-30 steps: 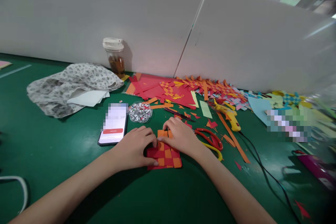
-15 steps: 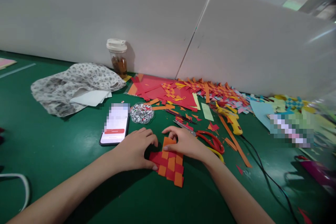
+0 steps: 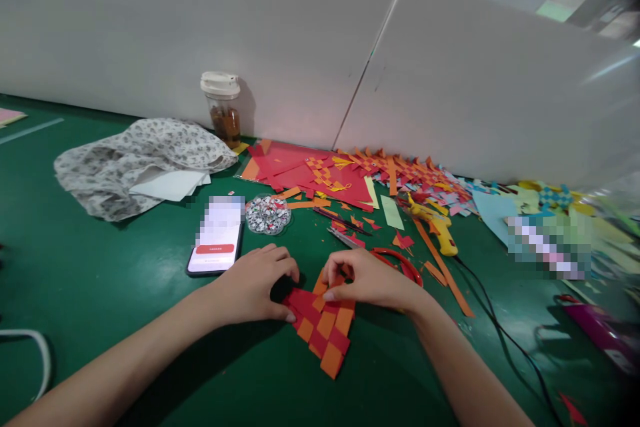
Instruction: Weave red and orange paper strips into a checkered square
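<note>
A woven piece of red and orange paper strips [image 3: 327,323] lies tilted above the green table, its checkered end toward me. My left hand [image 3: 260,285] curves round the loose red strip ends on its left side, the thumb in front and the fingers bent behind. At the upper right, my right hand [image 3: 370,280] pinches an orange strip of the weave between thumb and fingers, and part of the strip is hidden by the fingers. Red-handled scissors [image 3: 397,257] lie just behind my right hand, partly covered by it.
A phone [image 3: 215,237] and a clear dish of googly eyes [image 3: 267,213] lie behind my left hand. Farther back stand a lidded cup [image 3: 223,110], a patterned cloth [image 3: 145,153] and red paper sheets [image 3: 290,163]. A yellow glue gun [image 3: 437,227] trails its cord on the right.
The woven paper has turned, its near end swinging down and slightly left. My right hand has moved a little right and down, now bent over the orange strip; my left hand stays nearly still.
</note>
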`<state>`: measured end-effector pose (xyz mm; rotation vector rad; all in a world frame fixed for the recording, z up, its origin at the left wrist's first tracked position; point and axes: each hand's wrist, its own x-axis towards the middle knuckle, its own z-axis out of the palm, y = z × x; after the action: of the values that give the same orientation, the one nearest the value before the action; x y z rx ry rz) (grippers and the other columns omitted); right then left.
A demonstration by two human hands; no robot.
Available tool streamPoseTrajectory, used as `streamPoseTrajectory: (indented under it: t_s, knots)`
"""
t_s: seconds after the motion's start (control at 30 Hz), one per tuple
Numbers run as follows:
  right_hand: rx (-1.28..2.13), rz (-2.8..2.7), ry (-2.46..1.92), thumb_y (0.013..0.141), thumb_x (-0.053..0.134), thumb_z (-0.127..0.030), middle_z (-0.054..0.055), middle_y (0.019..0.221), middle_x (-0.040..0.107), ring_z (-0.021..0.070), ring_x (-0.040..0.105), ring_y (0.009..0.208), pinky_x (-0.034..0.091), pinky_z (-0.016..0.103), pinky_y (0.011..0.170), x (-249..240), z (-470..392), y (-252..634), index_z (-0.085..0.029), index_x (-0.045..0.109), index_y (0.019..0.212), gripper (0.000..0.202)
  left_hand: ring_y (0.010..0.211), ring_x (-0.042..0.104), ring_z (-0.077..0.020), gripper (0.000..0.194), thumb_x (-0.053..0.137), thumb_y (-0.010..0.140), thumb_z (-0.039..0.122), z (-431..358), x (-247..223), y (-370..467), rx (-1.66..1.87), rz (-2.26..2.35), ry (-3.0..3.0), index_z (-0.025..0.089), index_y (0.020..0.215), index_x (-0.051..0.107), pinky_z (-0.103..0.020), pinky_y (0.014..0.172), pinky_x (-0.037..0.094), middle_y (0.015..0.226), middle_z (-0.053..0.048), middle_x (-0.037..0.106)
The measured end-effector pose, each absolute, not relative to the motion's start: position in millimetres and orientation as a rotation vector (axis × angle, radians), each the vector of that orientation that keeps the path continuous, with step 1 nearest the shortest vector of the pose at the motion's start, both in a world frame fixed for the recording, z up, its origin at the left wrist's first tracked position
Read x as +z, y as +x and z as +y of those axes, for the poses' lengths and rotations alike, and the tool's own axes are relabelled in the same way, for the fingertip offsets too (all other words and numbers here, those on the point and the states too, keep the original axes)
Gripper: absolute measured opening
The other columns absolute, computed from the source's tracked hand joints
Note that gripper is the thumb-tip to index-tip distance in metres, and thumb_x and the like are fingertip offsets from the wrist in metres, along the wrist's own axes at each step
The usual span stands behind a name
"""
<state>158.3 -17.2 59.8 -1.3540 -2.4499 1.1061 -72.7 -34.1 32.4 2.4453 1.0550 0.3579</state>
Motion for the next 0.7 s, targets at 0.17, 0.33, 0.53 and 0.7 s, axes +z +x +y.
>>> streamPoseTrajectory:
  t_s: [0.17,0.33,0.53,0.7]
  knots:
    - [0.86,-2.536,-1.445,0.059,0.077,-0.024,-0.002,0.078,0.059,0.0144,0.057,0.066,0.04,0.022,0.053,49.9,-19.6,154.1,-0.023,0.057,0.093,0.04,0.084,0.053,-0.022,0.036,0.075,0.063,0.039,-35.3,32.2,-71.3,0.358,1.022,2.42,0.022,0.091,0.059,-0.031,0.068,0.042,0.09,-0.002,0.058]
    - [0.56,-2.788,-1.444,0.061,0.075,-0.042,0.002,0.086,0.058,0.0213,0.054,0.084,0.04,0.028,0.065,55.0,-17.4,150.1,-0.021,0.06,0.078,0.031,0.086,0.053,-0.0228,0.038,0.074,0.063,0.042,-34.0,31.6,-71.3,0.326,1.011,2.381,0.022,0.092,0.059,-0.031,0.07,0.041,0.092,-0.003,0.058]
    - [0.495,-2.857,-1.349,0.061,0.076,-0.041,0.001,0.093,0.057,0.0204,0.053,0.088,0.039,0.028,0.068,59.4,-17.1,147.8,-0.022,0.056,0.089,0.04,0.086,0.052,-0.0219,0.037,0.073,0.064,0.041,-33.3,31.6,-71.0,0.324,0.977,2.36,0.022,0.092,0.059,-0.03,0.071,0.04,0.092,-0.002,0.058]
    - [0.472,-2.905,-1.314,0.063,0.076,-0.039,-0.001,0.09,0.06,0.0199,0.055,0.085,0.036,0.027,0.064,59.1,-17.4,146.2,-0.024,0.052,0.097,0.044,0.08,0.053,-0.0204,0.035,0.061,0.072,0.052,-38.1,32.3,-64.9,0.361,1.002,2.322,0.021,0.088,0.059,-0.029,0.066,0.039,0.085,-0.002,0.058]
